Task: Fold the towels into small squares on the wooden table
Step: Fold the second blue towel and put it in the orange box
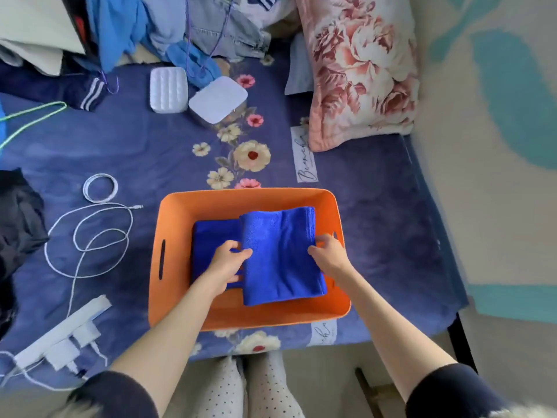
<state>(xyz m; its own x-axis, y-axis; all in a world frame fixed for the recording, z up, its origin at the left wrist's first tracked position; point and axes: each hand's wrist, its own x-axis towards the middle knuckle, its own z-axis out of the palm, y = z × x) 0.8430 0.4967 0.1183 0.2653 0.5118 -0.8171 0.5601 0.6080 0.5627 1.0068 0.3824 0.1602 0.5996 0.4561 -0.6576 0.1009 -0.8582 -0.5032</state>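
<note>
Left hand [229, 260] pinches the left edge of a folded bright blue fleece towel [281, 257], thumb on top, fingers curled under the edge. Right hand [330, 254] grips the towel's right edge, thumb on top; the rest of its fingers are hidden behind the cloth, so how far they wrap is unclear. Towel is held between both hands, over the right half of an orange rectangular plastic basket [180, 218] with slot handles in its side walls. Cannot tell if the towel's near end rests on the basket floor or hangs just above it.

Under and left of it, a second blue folded towel [211, 236] lies flat on the basket floor, partly covered by the held one and by the left hand.

Basket sits on the near edge of a bed with a dark blue floral bedsheet [150, 152]. No wooden surface in view.

Left of basket: loose white charging cable [90, 233], a coiled white cable [100, 187] farther off, a white power strip with plugs [57, 339] at near left. Far middle: two white rounded rectangular boxes [168, 89] side by side. Far right: pink floral pillow [358, 70] against the wall. Far left: heap of blue and denim clothes [168, 28]. Dark garment [18, 221] at left edge.

Dark sleeves pushed up on both forearms; white dotted trousers [241, 387] at the near edge.
</note>
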